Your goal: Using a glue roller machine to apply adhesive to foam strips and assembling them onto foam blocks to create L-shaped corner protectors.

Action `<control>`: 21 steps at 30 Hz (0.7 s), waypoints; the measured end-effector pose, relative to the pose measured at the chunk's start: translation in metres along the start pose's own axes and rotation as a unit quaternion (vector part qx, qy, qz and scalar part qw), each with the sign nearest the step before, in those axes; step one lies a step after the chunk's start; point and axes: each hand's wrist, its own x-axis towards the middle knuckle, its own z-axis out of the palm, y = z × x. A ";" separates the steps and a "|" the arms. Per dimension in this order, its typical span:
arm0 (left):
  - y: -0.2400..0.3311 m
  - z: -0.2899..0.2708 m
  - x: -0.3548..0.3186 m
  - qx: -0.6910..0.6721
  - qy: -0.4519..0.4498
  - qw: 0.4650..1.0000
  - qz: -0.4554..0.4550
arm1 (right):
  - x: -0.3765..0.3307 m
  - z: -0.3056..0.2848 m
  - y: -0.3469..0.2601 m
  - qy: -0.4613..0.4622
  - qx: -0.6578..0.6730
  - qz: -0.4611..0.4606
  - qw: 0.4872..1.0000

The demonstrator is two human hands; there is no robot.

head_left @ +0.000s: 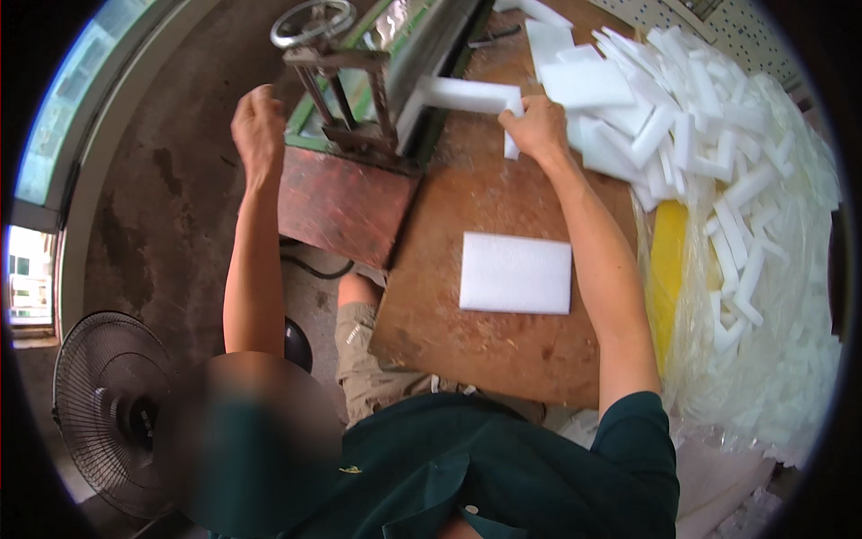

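Note:
My right hand [542,126] pinches one end of a white foam angle piece [471,96] over the brown board table [503,193]. The piece's long arm reaches left to the edge of the green-framed machine [359,112]. My left hand [259,135] is raised left of that machine, near its handwheel [312,22]. Its fingers are curled closed, and whether anything is inside them is hidden. A flat white foam block [515,273] lies on the table nearer to me, apart from both hands.
A large heap of white foam offcuts [682,126] fills the right side, partly in a clear plastic bag [745,359] beside a yellow strip [666,269]. A dark tool [496,36] lies at the table's far end. A fan [117,404] stands at the lower left.

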 end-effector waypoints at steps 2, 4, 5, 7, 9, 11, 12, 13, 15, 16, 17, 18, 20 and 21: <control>0.045 -0.001 -0.058 -0.020 0.004 0.999 0.049 | -0.031 -0.032 0.022 0.041 -0.008 0.011 0.999; 0.073 -0.001 -0.115 -0.006 -0.043 0.996 0.074 | -0.069 -0.071 0.026 0.014 0.026 0.044 0.999; 0.080 0.004 -0.141 -0.008 -0.080 0.993 0.085 | -0.096 -0.086 0.028 0.014 0.053 0.051 0.997; 0.082 0.029 -0.191 -0.012 -0.171 0.984 0.038 | -0.143 -0.097 0.036 -0.008 0.086 0.068 0.994; 0.103 0.041 -0.233 0.014 -0.228 0.973 0.021 | -0.189 -0.112 0.036 -0.027 0.101 0.067 0.992; 0.111 0.048 -0.258 0.057 -0.268 0.961 0.035 | -0.216 -0.114 0.037 -0.008 0.166 0.082 0.983; 0.110 0.051 -0.263 0.085 -0.269 0.958 0.051 | -0.221 -0.115 0.040 -0.017 0.158 0.079 0.984; 0.106 0.057 -0.267 0.086 -0.271 0.958 0.045 | -0.225 -0.117 0.043 -0.022 0.157 0.083 0.984; 0.091 0.060 -0.269 0.114 -0.251 0.957 0.086 | -0.220 -0.113 0.044 -0.010 0.166 0.069 0.984; 0.086 0.064 -0.268 0.113 -0.251 0.958 0.082 | -0.217 -0.108 0.050 0.000 0.154 0.056 0.986; 0.083 0.064 -0.271 0.116 -0.250 0.958 0.080 | -0.218 -0.105 0.053 -0.003 0.156 0.056 0.986; 0.081 0.063 -0.273 0.113 -0.249 0.959 0.076 | -0.219 -0.103 0.054 -0.008 0.145 0.053 0.988; 0.077 0.062 -0.275 0.112 -0.245 0.960 0.072 | -0.220 -0.099 0.056 -0.014 0.136 0.049 0.989; 0.074 0.062 -0.276 0.118 -0.247 0.959 0.071 | -0.221 -0.095 0.058 -0.007 0.138 0.034 0.990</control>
